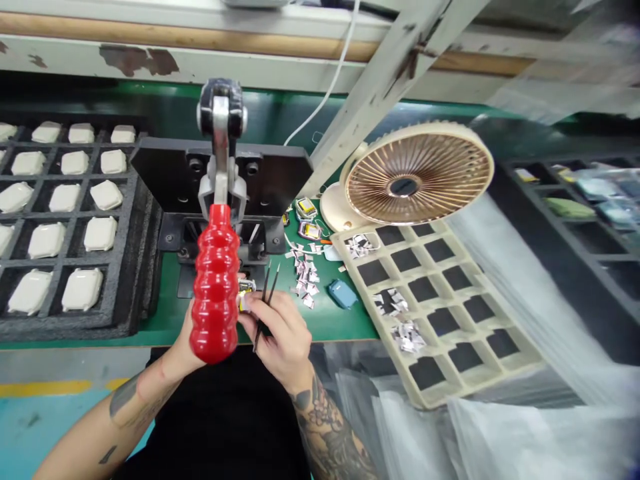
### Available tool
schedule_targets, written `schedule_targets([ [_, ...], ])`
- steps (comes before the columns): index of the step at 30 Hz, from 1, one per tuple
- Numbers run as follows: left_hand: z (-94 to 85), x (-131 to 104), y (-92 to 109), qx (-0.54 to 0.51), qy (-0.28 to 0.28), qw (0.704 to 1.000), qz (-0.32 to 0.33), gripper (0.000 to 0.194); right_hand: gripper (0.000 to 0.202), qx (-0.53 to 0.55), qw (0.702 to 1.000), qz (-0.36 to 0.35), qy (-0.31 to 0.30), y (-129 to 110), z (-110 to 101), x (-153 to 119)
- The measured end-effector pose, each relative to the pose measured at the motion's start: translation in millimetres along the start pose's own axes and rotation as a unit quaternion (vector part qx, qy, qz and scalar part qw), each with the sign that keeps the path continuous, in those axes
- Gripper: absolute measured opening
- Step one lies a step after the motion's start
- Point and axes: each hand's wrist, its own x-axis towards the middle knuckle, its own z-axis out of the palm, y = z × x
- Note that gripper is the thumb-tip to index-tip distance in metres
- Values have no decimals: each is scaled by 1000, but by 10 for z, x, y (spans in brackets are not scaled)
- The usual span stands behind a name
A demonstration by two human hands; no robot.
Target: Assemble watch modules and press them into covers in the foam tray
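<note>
My right hand (283, 333) has tweezers (267, 300) between its fingers, their tips pointing up and away. Its thumb and forefinger pinch the edge of a small yellow and black part (245, 288). Behind the red handle (216, 287) of a press, my left hand (187, 337) is mostly hidden; its fingers do not show clearly, so its grip cannot be made out. The small part lies just right of the handle, between the hands. Small white and dark pieces (306, 270) are scattered on the green mat (335, 323) beyond my right hand.
A black tray (133, 293) of white cases stands at the left. The press plate (155, 177) rises ahead. A fan (420, 177) leans over a beige compartment tray (425, 400) at the right. A blue case (342, 293) and several yellow parts (311, 231) lie between.
</note>
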Motion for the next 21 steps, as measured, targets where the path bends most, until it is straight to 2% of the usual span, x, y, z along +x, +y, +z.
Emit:
schedule_targets([
  [2,8,0,17,7,7,1000,2,55,41,3,1000,2,4,-6,0,4],
  [8,1,-17,31,-20,-29,999,5,58,26,53,992,105,54,-3,-6,16],
  [15,48,-22,61,-22,10,1000,8,44,29,63,995,80,0,14,-31,5],
  [17,91,-15,97,-46,23,999,8,44,34,67,994,77,30,27,-83,-45],
  [21,181,-5,183,-97,29,995,7,48,39,22,988,59,144,43,-259,-128],
])
